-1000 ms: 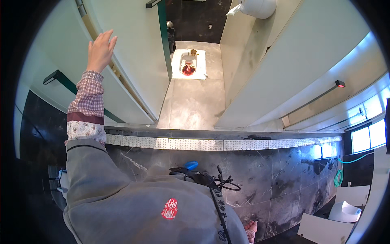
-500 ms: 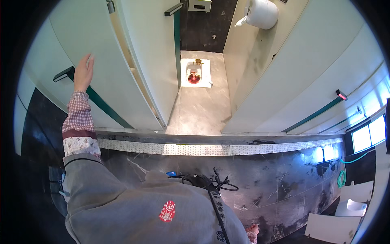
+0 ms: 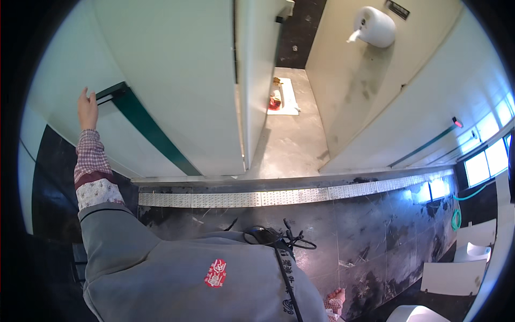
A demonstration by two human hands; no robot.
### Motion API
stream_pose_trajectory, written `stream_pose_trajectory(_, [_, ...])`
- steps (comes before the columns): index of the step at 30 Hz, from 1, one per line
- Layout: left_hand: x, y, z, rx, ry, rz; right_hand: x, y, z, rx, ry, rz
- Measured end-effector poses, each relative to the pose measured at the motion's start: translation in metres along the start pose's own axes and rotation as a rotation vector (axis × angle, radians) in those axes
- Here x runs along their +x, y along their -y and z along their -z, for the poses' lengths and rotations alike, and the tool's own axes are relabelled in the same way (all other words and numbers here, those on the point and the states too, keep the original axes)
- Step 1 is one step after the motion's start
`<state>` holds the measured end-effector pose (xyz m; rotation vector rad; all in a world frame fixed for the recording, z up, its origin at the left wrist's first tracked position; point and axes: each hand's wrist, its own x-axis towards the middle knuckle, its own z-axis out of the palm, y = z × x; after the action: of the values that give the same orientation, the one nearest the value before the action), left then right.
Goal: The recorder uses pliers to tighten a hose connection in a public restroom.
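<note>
My left hand [image 3: 88, 110] is raised at the left, fingers stretched out and apart. Its fingertips are at the outer end of a black door handle [image 3: 111, 92]; whether they touch it I cannot tell. The handle sits at the top of a green stripe [image 3: 155, 131] on a pale stall door [image 3: 177, 91]. My right hand [image 3: 337, 295] hangs low at the lower edge, fingers curled; anything inside it is hidden. Past the neighbouring door's edge, a squat toilet [image 3: 276, 99] with red in its bowl shows partly.
A toilet paper roll [image 3: 375, 27] hangs on the partition. A perforated metal drain strip [image 3: 225, 199] runs along the stalls over a wet dark tiled floor [image 3: 365, 236]. At the right are a green hose [image 3: 456, 220], white urinals [image 3: 472, 252] with pale dividers [image 3: 450, 278], and a window [image 3: 485, 174].
The view has shifted left, so the stalls appear further right and the door hides more of the squat toilet. My left hand has gone from inside the handle to its outer end.
</note>
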<state>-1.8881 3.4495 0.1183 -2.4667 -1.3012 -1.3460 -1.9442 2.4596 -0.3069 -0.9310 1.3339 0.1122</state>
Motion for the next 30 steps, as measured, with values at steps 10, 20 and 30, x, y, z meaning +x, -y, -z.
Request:
stream_pose_trajectory(10, [-0.034,0.089,-0.006,0.082,-0.027,-0.042,0.02,-0.054,-0.053,-0.26,0.338,0.122])
stream_pose_trajectory(20, [0.064,0.075,0.002,0.175,0.289,-0.211,-0.001,-0.149,0.027,-0.149,0.267,0.127])
stream_pose_trajectory(30, [0.063,0.096,-0.041,0.098,0.101,-0.324,-0.043,-0.188,0.105,-0.063,0.111,0.161])
